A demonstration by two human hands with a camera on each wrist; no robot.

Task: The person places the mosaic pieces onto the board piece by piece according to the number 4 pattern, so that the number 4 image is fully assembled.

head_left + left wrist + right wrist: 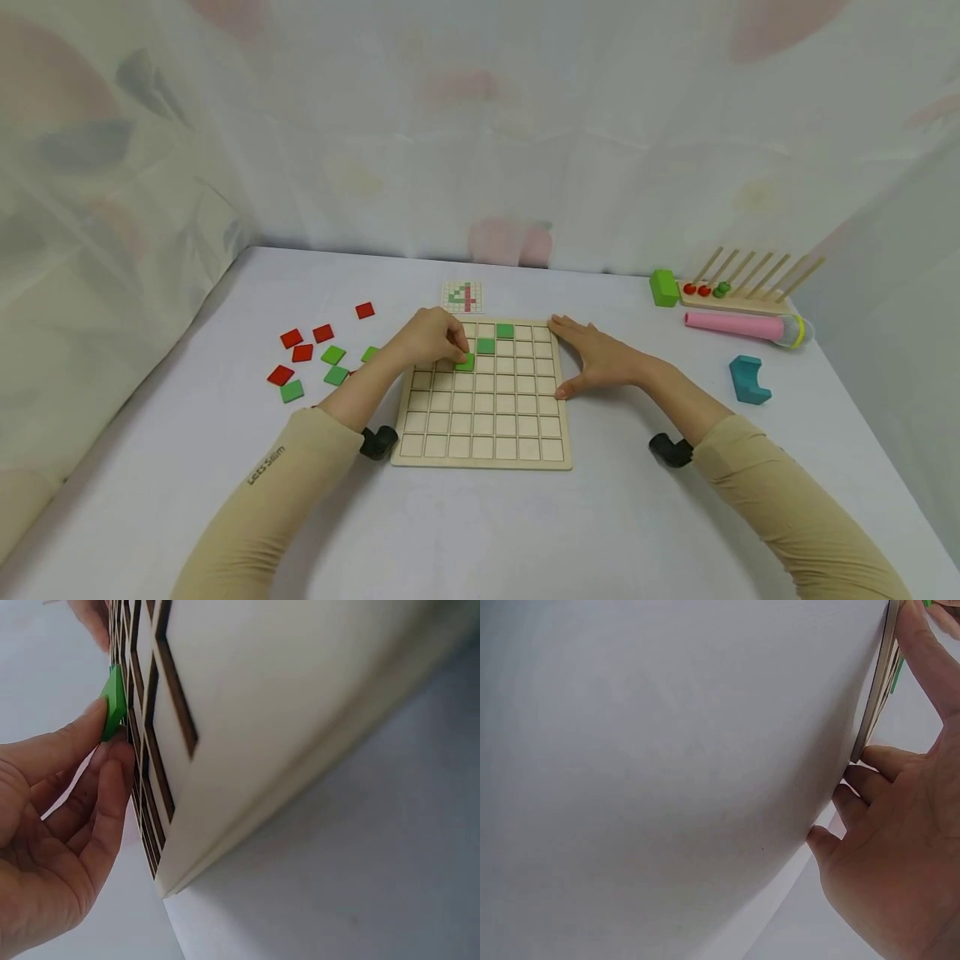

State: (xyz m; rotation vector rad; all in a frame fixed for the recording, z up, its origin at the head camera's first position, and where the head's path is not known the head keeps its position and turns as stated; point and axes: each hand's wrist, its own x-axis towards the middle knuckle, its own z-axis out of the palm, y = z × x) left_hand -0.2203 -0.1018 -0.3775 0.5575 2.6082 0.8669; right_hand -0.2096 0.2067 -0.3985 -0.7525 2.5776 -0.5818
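Observation:
My left hand [429,337] reaches over the upper left part of a wooden grid board [483,462]. Between its thumb and fingers it pinches a green square tile [114,706], tilted against the grid in the left wrist view. Two more green tiles lie in cells up and to the right: one green tile [486,346] close by, another green tile [506,331] in the top row. At the board's right edge, my right hand [600,358] is spread, thumb and fingertips touching the side. The right wrist view shows its fingers [870,780] by the board's corner.
Left of the board are scattered several red tiles [302,352] and green tiles [292,391]. A pattern card [462,297] lies behind it. Far right are a green block [663,287], a peg stand [750,302], a pink toy microphone [735,324] and a teal curved block [747,380].

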